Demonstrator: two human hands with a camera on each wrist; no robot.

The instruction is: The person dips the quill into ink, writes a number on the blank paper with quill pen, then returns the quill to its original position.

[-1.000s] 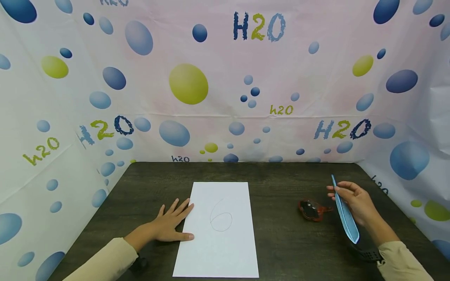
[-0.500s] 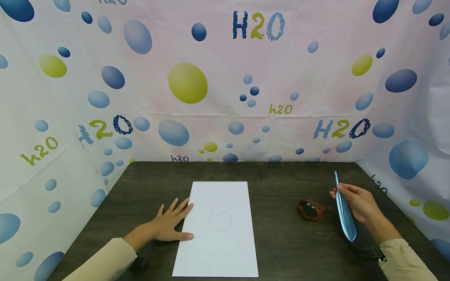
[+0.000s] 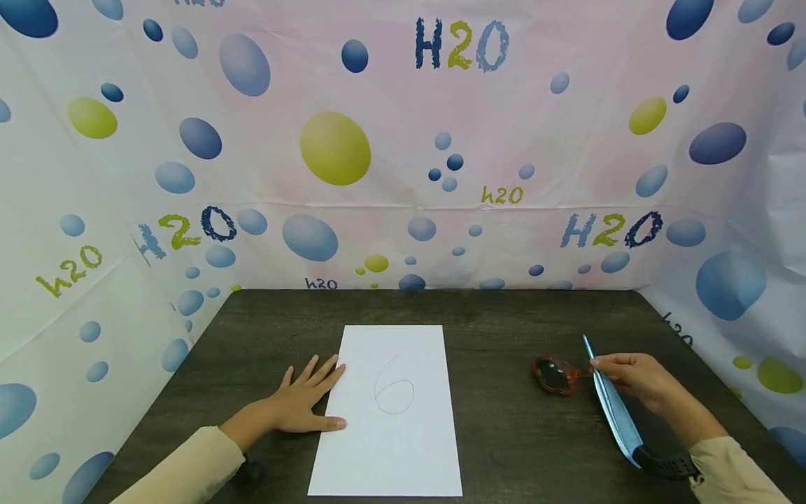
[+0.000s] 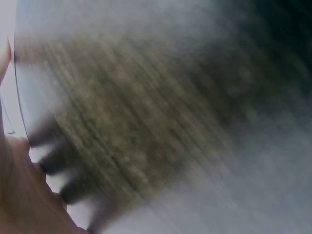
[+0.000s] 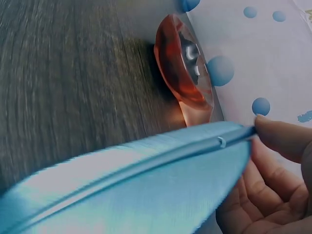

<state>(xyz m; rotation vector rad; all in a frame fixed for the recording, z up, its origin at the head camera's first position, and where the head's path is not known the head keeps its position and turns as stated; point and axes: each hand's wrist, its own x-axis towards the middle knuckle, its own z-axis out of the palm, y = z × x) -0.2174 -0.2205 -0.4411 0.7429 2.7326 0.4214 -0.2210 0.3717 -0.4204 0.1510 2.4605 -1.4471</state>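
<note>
My left hand (image 3: 301, 404) lies with fingers spread on the left edge of a white sheet of paper (image 3: 393, 455), which bears a thin handwritten 6. In the left wrist view part of that hand (image 4: 22, 195) shows along the left edge beside the blurred tabletop. My right hand (image 3: 639, 378) pinches a shiny blue feather pen (image 3: 616, 413) between thumb and fingers near the thin end of its shaft. In the right wrist view the wide vane of the pen (image 5: 141, 168) slants down to the left. Sunglasses with an orange-red frame (image 3: 555, 375) lie just left of the right hand.
A dark wood-grain table (image 3: 497, 434) spreads under everything. Behind it and along both sides hangs a white sheet printed with bubbles (image 3: 336, 148) and H2O lettering. A black strap (image 3: 664, 465) sits on the right wrist.
My right hand first shifts a little up and right, then comes down closer to the table with the feather pen, its thin end now lower, beside the sunglasses. The left hand stays put.
</note>
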